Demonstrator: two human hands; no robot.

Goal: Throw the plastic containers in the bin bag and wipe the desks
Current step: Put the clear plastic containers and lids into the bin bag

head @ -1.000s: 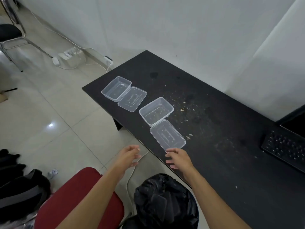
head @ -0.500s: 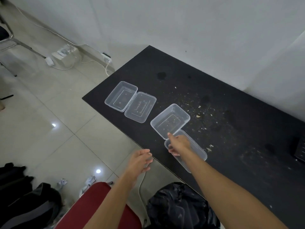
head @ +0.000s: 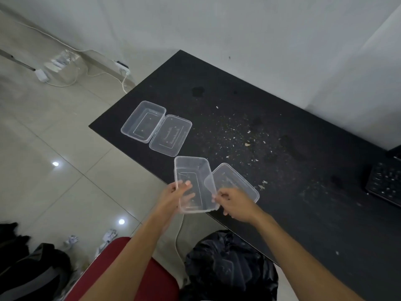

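Bare forearms (head: 134,253), unadorned left hand (head: 175,196) and right hand (head: 236,205)

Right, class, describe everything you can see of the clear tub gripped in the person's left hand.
The tub is a clear, thin plastic rectangle with rounded corners and a rimmed lip, open side up and seemingly empty. It tilts, jutting past the black desk at its near edge. The left hand grips its left wall, thumb over the rim. A matching lid, pinched by the right hand, overlaps its right rim.
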